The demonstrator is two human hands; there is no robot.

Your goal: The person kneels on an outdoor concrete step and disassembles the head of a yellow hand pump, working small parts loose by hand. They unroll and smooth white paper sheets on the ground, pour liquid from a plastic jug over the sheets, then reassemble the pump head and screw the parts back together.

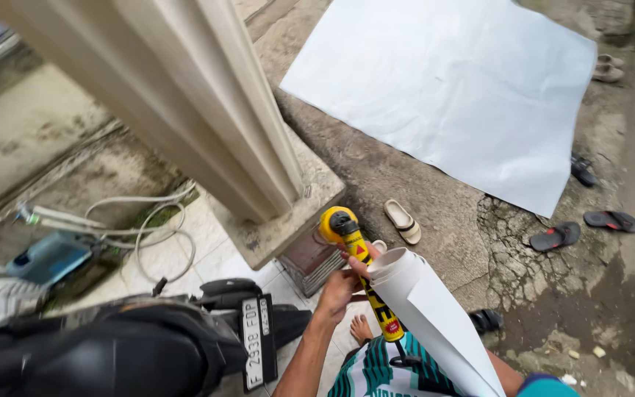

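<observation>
My left hand (pixel 341 285) is shut around a long yellow tool (pixel 365 276) with a round yellow head and black markings, held upright in front of me. A black loop hangs from its lower end. Pressed against the tool on its right is a rolled white sheet (pixel 435 320), its open end pointing up beside my fingers. My right hand is hidden behind the roll; only a forearm and a teal sleeve (pixel 545 386) show at the bottom right. Below are my striped shorts (pixel 372 375) and a bare foot (pixel 361 328).
A large white sheet (pixel 464 88) lies flat on the cracked concrete ahead. A cream pillar (pixel 185 95) on a square base stands left, with a black motorbike (pixel 134 345) below it. White hose (pixel 148 228) and a blue container (pixel 49 257) lie far left. Several sandals (pixel 402 220) are scattered about.
</observation>
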